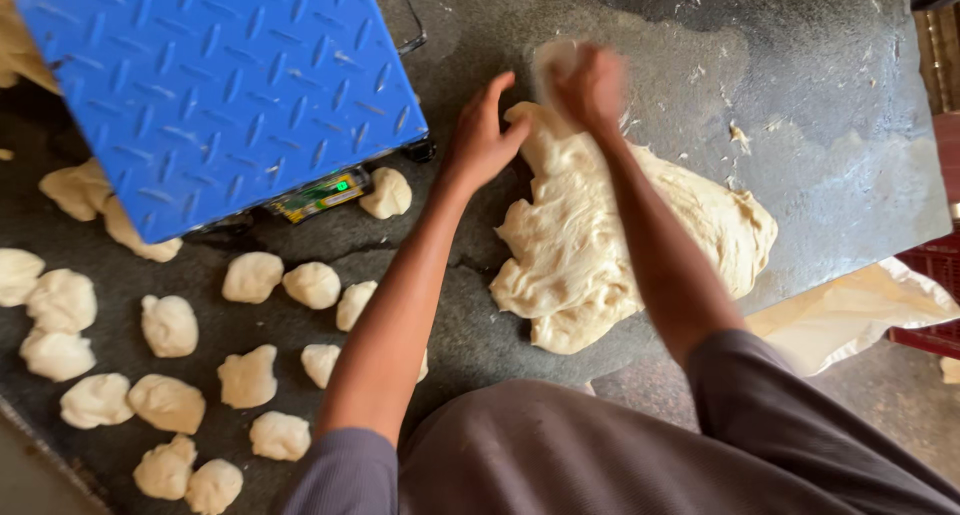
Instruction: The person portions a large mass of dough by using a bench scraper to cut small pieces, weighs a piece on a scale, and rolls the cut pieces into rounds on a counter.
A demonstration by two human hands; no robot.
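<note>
Right hand [590,83], blurred, at the far end of the big dough mass [620,240]: its fingers seem closed on a pale lump of dough [553,60] lifted just clear of the mass, though the blur keeps the exact grip from being certain. Left hand [482,135], just beside it on the left: fingers spread, palm and thumb resting against the far left edge of the mass.

The dough mass lies in the middle of the dark stone table [830,95], right of centre, soft and stretchy, with folded, torn-looking ridges and a slack outline. Flour dusts the table around it.

Progress, judged from the layout: some twenty small dough pieces [168,325] already lie scattered over the near left of the table, each rounded, lumpy and matt, roughly alike in bulk. A large share of the mass is uncut, so much portioning appears to remain.

At far left stands a scale with a blue ribbed metal platform [220,85]; its lit green display [322,195] faces the near side, with a dough piece just beside it. A pale sack [850,315] hangs past the table's near right edge.
</note>
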